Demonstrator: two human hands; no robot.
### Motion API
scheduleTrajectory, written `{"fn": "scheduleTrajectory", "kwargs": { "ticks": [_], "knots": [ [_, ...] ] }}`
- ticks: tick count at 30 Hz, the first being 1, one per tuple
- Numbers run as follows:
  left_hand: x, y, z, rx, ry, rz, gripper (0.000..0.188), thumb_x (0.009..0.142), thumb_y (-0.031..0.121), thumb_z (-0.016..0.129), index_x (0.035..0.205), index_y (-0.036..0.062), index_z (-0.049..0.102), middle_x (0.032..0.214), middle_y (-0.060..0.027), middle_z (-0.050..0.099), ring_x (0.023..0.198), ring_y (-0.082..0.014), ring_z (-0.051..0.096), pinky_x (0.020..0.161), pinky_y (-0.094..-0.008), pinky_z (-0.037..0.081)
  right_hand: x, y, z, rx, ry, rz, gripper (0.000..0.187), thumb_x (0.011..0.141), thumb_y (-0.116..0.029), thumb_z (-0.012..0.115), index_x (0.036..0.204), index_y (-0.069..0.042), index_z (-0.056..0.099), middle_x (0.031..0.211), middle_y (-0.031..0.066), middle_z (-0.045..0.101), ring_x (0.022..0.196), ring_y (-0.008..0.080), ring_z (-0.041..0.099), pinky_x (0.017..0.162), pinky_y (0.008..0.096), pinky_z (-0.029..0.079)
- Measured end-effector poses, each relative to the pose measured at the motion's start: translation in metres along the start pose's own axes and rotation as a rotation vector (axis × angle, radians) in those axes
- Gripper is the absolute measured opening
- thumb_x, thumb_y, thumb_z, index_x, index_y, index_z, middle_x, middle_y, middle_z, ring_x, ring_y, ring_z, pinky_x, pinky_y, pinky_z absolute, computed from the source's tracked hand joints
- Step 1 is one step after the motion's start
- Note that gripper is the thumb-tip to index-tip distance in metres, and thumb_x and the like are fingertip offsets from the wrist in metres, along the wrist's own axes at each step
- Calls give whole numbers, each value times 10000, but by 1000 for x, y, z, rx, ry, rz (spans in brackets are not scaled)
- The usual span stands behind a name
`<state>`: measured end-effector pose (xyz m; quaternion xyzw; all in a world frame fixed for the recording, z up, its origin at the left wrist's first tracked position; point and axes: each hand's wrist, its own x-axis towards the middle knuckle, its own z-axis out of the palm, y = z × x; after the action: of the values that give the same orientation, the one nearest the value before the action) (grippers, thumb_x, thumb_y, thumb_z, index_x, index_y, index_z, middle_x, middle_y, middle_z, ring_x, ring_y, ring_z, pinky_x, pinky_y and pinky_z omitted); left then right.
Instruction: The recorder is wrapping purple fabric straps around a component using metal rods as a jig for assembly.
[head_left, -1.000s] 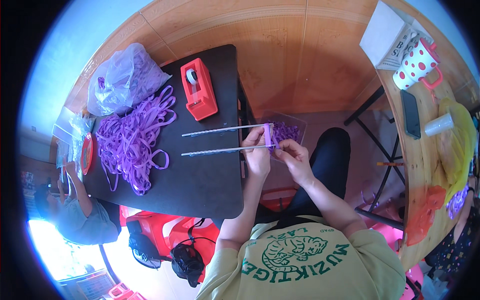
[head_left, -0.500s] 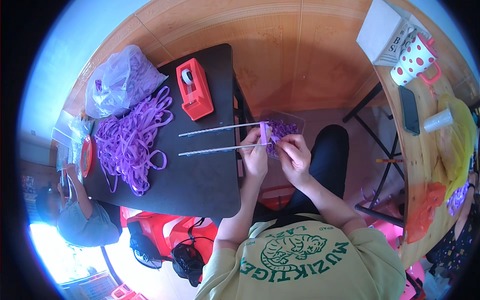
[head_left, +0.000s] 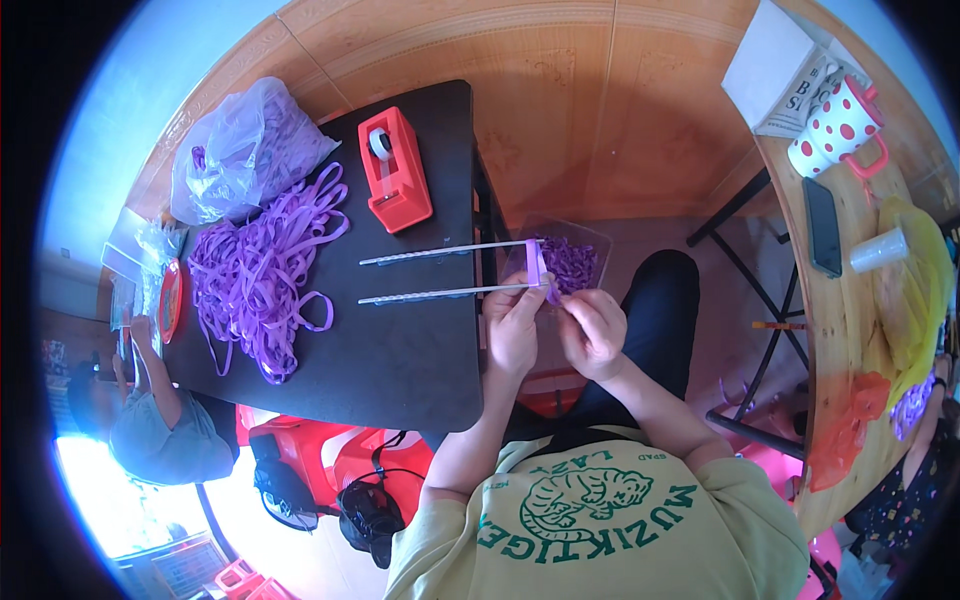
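Note:
Two thin metal rods (head_left: 440, 296) jut from the right edge of a dark table (head_left: 400, 360). Near their tips, a purple ribbon (head_left: 534, 262) is looped across both. My left hand (head_left: 512, 330) pinches this ribbon at the end of the nearer rod, thumb on top. Close by on its right, my right hand (head_left: 594, 338) has its fingers closed on the ribbon's loose part, which they mostly hide. Below and beyond the hands stands a clear plastic box (head_left: 607, 240) with many small purple ribbon pieces (head_left: 572, 266) in it.
On the dark table lie a heap of purple ribbon (head_left: 265, 265), a stuffed plastic bag (head_left: 240, 150) and a red tape dispenser (head_left: 396, 175). A wooden table (head_left: 850, 330) at right bears a dotted mug (head_left: 832, 125) and a phone (head_left: 822, 228). Other people sit at far left and right.
My left hand has shifted from beside the ribbon loop down to the nearer rod's tip. The right hand has moved slightly nearer to me with the ribbon.

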<state>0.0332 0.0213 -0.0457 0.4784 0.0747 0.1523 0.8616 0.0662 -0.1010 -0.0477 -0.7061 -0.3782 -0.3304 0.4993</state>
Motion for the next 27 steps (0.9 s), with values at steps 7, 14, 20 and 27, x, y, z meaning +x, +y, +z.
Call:
{"fn": "scheduleTrajectory", "kwargs": {
  "ticks": [7,14,20,27],
  "knots": [
    [-13,18,11,-36,83,-113,132,923,52,540,984,-20,632,942,-139,674,820,-172,634,763,-263,478,5,-6,-5,135,-13,268,215,711,131,635,896,23,608,776,133,581,625,266,585,538,301,449],
    [-13,14,7,-56,114,-120,123,918,62,556,957,-12,646,943,-146,678,807,-171,641,748,-272,495,11,-7,-6,273,-48,394,162,785,128,605,922,41,600,840,90,559,655,102,563,533,203,410],
    [-13,12,4,-69,122,-119,99,901,40,576,945,-7,652,925,-144,677,737,-158,641,597,-228,494,7,-6,-7,296,-84,405,156,791,125,601,925,45,597,854,91,559,675,110,582,549,201,423],
    [-18,16,8,-114,101,-123,74,900,44,580,928,13,641,862,-94,667,719,-136,625,524,-203,452,5,-9,-9,305,-73,488,144,754,82,640,882,31,599,814,129,577,696,221,592,606,276,454]
  ]
}}
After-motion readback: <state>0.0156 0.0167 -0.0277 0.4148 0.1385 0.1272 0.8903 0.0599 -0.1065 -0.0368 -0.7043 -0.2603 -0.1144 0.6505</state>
